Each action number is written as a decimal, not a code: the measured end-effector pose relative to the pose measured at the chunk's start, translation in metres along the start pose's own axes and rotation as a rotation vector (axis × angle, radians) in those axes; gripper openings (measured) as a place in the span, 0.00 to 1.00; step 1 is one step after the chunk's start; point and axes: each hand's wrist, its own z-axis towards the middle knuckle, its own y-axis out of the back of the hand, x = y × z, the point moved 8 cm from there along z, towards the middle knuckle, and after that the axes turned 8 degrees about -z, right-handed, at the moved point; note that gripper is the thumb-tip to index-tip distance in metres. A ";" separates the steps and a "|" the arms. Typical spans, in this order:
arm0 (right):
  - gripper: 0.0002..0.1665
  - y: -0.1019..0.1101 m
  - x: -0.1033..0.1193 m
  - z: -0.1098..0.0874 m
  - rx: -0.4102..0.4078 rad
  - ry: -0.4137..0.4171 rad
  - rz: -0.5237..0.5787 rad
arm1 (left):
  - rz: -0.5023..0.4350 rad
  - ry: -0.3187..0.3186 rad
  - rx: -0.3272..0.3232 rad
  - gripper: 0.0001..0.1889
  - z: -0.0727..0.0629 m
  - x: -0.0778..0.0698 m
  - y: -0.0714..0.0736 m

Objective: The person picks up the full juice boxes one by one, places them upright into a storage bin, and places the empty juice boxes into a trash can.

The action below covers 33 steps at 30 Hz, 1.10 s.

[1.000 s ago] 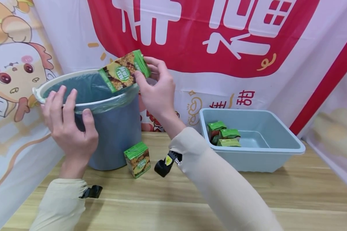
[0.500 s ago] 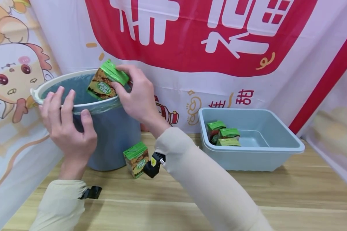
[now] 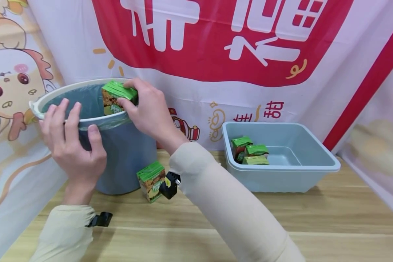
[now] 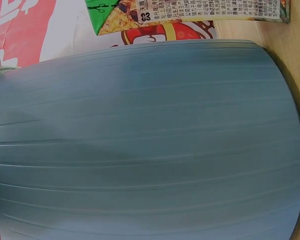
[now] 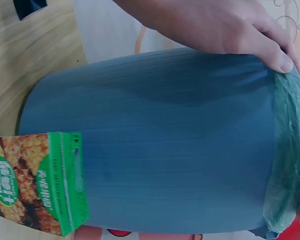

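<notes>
My right hand (image 3: 149,109) pinches a green-topped juice carton (image 3: 109,99) between thumb and fingers. The carton is inside the mouth of a blue bin (image 3: 127,156), its lower part hidden by the near rim. My left hand (image 3: 73,145) lies on the bin's near left rim with fingers spread and mostly straight; its thumb touches the outer wall in the right wrist view. A second juice carton (image 3: 150,182) stands on the table against the bin's front right; its printed back (image 4: 190,10) shows in the left wrist view. A thin plastic liner (image 5: 287,150) folds over the rim.
To the right stands a light blue tub (image 3: 281,168) holding several cartons (image 3: 257,150) at its left end. A printed cloth (image 3: 196,87) hangs close behind the bin and along the left side. Everything stands on a wooden table (image 3: 216,233).
My right hand has moved left and down, carrying the carton from above the bin's right rim to inside the mouth. The carton has turned more upright. My left hand stays on the rim.
</notes>
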 end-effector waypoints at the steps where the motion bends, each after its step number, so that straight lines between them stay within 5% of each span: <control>1: 0.30 0.000 0.000 0.001 0.008 -0.004 -0.012 | 0.000 0.000 0.003 0.28 0.000 0.000 0.000; 18: 0.29 -0.005 -0.002 0.007 0.116 -0.031 -0.129 | 0.004 0.003 -0.001 0.28 -0.001 0.002 0.000; 33: 0.21 -0.003 -0.002 0.006 0.092 -0.014 -0.131 | 0.016 0.001 0.012 0.28 -0.001 0.002 -0.001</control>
